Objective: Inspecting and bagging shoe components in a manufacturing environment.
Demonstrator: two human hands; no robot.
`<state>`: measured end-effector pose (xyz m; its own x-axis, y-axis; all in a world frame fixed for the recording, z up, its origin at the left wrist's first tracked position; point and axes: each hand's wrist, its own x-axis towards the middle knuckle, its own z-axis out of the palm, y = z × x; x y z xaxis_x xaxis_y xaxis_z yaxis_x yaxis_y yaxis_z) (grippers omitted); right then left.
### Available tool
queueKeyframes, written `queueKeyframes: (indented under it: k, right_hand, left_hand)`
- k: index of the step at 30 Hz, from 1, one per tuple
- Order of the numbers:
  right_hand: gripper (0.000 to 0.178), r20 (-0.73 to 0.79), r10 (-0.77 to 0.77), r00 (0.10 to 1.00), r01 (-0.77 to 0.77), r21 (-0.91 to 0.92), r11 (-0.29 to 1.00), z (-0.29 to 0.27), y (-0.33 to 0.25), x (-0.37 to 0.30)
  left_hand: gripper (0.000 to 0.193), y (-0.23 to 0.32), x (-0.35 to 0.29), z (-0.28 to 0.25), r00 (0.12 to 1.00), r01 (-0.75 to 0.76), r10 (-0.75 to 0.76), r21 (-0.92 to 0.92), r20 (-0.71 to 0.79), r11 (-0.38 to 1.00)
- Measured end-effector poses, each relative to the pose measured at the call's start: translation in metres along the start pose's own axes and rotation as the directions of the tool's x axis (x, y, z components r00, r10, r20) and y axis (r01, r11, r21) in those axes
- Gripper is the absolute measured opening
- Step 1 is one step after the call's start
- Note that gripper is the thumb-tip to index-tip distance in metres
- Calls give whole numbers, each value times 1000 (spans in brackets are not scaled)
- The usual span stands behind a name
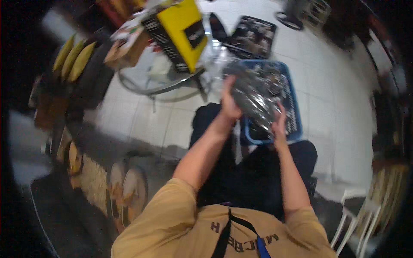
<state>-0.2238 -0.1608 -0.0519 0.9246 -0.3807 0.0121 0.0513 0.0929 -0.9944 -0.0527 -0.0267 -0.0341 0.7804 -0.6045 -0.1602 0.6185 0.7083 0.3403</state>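
Note:
Between my two hands is a shiny clear plastic bag [256, 96] with dark contents that I cannot make out. My left hand [230, 99] grips its left side, fingers along the edge. At its lower right side, my right hand [279, 124] has its fingers closed on the plastic. The bag hangs over a blue plastic basket [297, 116] in front of my knees and hides part of what lies inside. Dark items show in the basket around the bag.
Beyond the basket lies a black tray [271, 32] of small items on the white tiled floor [331, 107]. A glass-topped table [159, 91] at the left bears a yellow and black box [183, 32] and a brown carton [124, 47]. A white chair [357, 219] stands at the lower right.

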Motion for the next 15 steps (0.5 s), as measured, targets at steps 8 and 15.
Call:
queueKeyframes:
  k: [8, 15]
  right_hand:
    - [64, -156, -276, 948, 258, -128, 958, -23, -30, 6]
    - [60, -291, -403, 868, 267, -410, 872, -22, -37, 9]
  left_hand:
    - [61, 18, -12, 26, 999, 32, -32, 18, -16, 999]
    - [64, 22, -20, 33, 996, -54, 65, 144, -67, 988]
